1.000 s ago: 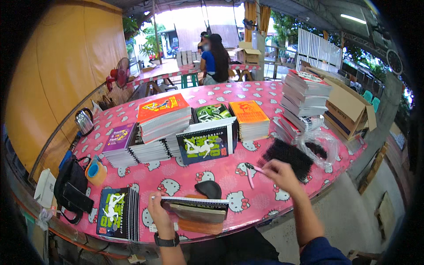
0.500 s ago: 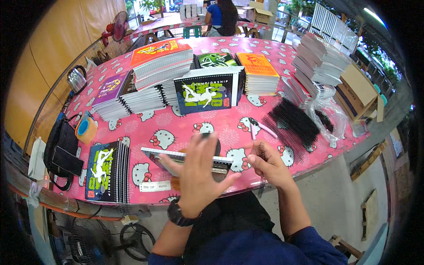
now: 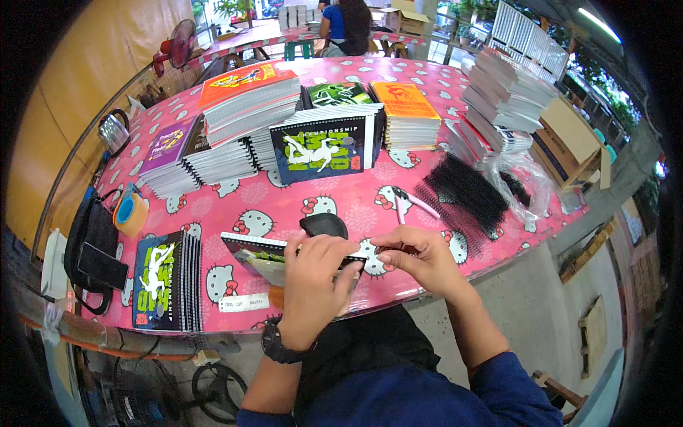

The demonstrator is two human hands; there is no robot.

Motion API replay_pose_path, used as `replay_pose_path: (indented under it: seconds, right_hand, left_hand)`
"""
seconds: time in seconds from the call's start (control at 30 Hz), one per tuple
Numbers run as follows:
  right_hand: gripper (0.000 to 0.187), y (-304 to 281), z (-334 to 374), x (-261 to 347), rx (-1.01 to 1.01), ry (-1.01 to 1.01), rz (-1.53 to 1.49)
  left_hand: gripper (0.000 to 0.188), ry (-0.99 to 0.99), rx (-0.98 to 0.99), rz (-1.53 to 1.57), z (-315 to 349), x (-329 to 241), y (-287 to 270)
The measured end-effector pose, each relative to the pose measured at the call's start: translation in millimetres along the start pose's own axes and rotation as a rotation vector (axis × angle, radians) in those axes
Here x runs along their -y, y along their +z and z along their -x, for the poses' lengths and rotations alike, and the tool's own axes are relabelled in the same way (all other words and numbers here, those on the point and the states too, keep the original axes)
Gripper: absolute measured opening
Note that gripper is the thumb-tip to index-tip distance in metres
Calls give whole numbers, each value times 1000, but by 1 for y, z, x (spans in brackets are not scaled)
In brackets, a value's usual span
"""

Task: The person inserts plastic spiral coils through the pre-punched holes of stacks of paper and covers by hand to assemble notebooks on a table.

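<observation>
left hand [image 3: 313,274] clamps the notebook [image 3: 260,250], punched edge running left-right; right hand [image 3: 420,257] pinches a black coil [image 3: 393,250] at its right end.

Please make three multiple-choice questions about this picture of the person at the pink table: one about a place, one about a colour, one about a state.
1. Where does the roll of tape lie?
A. On the table's left side, by the black bag
B. On the cardboard box
C. On the orange stack

2. What colour is the cover of the stack right of the green one?
A. Purple
B. Orange
C. White

3. What is the left hand doing?
A. Hanging free above the table
B. Pressing on the notebook at the table's edge
C. Holding the kettle

Answers:
1. A, the tape sits beside the black bag.
2. B, its top cover is orange.
3. B, the left hand lies on the notebook, while the right hand pinches a thin black binding coil at its end.
</observation>
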State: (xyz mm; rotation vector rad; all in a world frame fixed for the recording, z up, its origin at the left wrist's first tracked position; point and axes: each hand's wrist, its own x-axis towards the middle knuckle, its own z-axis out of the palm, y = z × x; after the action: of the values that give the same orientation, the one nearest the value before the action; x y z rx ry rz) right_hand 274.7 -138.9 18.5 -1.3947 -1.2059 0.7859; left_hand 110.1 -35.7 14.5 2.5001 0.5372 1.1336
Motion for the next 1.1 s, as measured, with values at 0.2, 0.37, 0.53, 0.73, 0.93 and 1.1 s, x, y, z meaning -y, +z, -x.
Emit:
replay_pose_path:
  seconds: [0.2, 0.37, 0.53, 0.73, 0.93, 1.1]
  right_hand:
    - [12, 3, -7, 14, 38, -179, 230]
    - [14, -1, -11, 6, 129, -138, 253]
    - [19, -1, -18, 8, 236, 146, -109]
    - [18, -2, -24, 12, 359, -1, 90]
    - [17, -5, -20, 17, 344, -169, 274]
    - [20, -3, -11, 31, 304, -195, 493]
  left_hand:
    - [15, 59, -43, 131, 6, 6, -3]
    - [17, 70, -52, 106, 6, 7, -1]
    - [17, 109, -64, 139, 7, 5, -5]
    - [14, 82, -115, 138, 13, 4, 0]
    - [18, 75, -164, 119, 11, 2, 2]
    - [15, -1, -151, 93, 7, -5, 3]
